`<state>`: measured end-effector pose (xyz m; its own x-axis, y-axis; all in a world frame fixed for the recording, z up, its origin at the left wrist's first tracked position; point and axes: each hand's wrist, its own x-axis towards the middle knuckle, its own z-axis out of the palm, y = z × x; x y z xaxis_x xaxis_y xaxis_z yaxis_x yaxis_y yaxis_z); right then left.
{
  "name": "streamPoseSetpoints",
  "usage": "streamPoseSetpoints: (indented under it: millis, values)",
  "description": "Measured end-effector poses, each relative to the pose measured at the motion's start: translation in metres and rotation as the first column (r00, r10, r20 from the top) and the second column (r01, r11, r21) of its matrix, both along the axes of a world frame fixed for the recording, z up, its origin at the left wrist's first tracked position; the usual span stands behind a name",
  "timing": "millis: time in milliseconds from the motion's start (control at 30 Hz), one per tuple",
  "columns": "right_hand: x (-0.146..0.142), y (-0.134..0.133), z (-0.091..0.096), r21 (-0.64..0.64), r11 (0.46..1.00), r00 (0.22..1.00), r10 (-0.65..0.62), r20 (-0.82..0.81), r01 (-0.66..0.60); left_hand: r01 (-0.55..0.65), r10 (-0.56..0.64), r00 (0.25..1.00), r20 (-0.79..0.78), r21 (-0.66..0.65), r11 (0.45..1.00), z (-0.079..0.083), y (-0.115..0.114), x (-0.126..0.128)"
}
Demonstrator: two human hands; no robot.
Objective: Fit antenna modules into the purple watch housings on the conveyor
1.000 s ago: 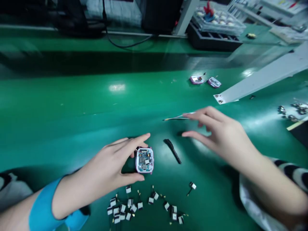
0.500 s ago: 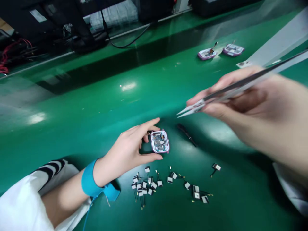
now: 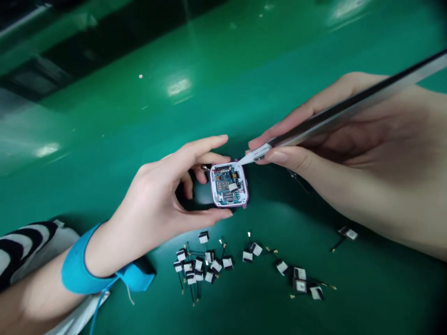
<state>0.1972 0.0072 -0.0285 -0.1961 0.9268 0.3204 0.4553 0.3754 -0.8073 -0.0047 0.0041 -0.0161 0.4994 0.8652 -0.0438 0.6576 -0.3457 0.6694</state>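
My left hand (image 3: 164, 197) pinches a small open watch case (image 3: 229, 184) with a purple rim between thumb and forefinger, its circuit board facing up on the green mat. My right hand (image 3: 349, 153) grips long metal tweezers (image 3: 335, 116) between thumb and fingers. The tweezer tips touch the case's upper right corner. A blue wrist strap (image 3: 80, 265) circles my left wrist.
Several small white-and-black parts with thin leads (image 3: 206, 267) lie scattered on the green mat (image 3: 104, 116) just below the case, and more (image 3: 300, 281) lie to the right. One lone part (image 3: 347, 233) sits under my right forearm. A dark tool is mostly hidden under my right hand.
My right hand picked up the tweezers from the mat, raised them, then brought the tips down to the watch case. My left hand kept its hold. The view tilted downward and closer.
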Motion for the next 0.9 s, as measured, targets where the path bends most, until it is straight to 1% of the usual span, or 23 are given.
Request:
streamPoseSetpoints:
  millis: [133,267,333,433,600,733,833,900]
  values:
    - [0.0,0.0,0.002,0.016,1.0,1.0,-0.013,0.023,0.013,-0.025,0.025,1.0,-0.017,-0.016,1.0,0.0,0.001,0.0]
    - [0.0,-0.001,0.003,-0.009,1.0,1.0,-0.026,0.011,0.026,0.0,-0.001,1.0,-0.023,-0.018,1.0,-0.001,0.003,-0.001]
    - [0.001,0.0,0.003,0.0,1.0,1.0,-0.028,0.008,0.028,0.014,-0.015,1.0,-0.018,-0.013,1.0,-0.001,0.004,-0.002]
    - [0.001,0.001,0.001,0.022,1.0,1.0,0.001,-0.012,0.0,0.031,-0.031,0.999,-0.012,-0.003,1.0,0.0,0.005,-0.002]
    - [0.001,0.003,0.005,0.015,0.995,0.991,0.101,-0.089,-0.1,0.034,-0.034,0.999,-0.009,0.003,0.999,-0.001,0.006,0.0]
    - [0.005,0.001,0.008,0.042,0.992,0.992,0.12,-0.045,-0.119,0.049,-0.049,0.999,-0.008,-0.009,0.999,-0.001,0.006,-0.001]
    - [0.007,-0.001,-0.001,0.041,0.989,0.99,0.143,-0.006,-0.143,0.062,-0.063,0.998,-0.013,-0.007,0.998,0.0,0.006,-0.002]
    - [0.007,0.0,-0.014,0.031,0.994,0.994,0.105,-0.017,-0.104,0.058,-0.058,0.998,-0.011,0.0,0.998,0.0,0.006,-0.002]
